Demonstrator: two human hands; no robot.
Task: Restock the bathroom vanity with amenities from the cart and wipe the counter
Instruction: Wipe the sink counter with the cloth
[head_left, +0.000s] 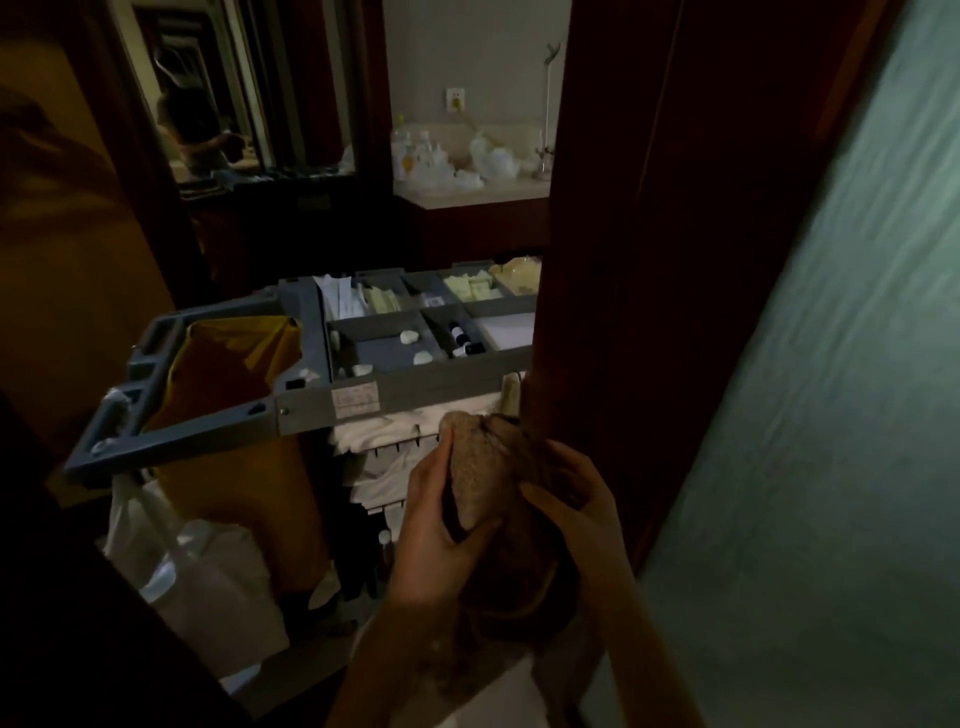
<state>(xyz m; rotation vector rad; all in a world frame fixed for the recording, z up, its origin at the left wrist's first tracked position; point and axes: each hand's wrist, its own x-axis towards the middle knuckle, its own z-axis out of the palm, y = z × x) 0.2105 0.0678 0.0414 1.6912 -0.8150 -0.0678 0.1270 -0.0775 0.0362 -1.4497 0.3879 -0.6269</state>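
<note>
Lower centre: left hand (441, 525) and right hand (576, 512) both grip a coarse, bunched brown cloth (475, 467) before the grey plastic compartmented cart (311, 408); pale desk (467, 200), upper centre, bears white bottles (410, 150).

Exposure is dim overall: the only strong light falls on the pale vanity surface (467, 195) beyond the cart (311, 400), where white items (493, 156) blow out to glare, while the areas left of and below the cart sink into near-black shadow. The cart's tray (384, 343) is moderately lit; the left hand (441, 525), right hand (576, 499) and the brown cloth (472, 467) they grip in front of the cart are murky and grainy. The greenish panel (831, 364) right of the cart is smeared with motion blur, and upright edges lean and bow toward the borders.
</note>
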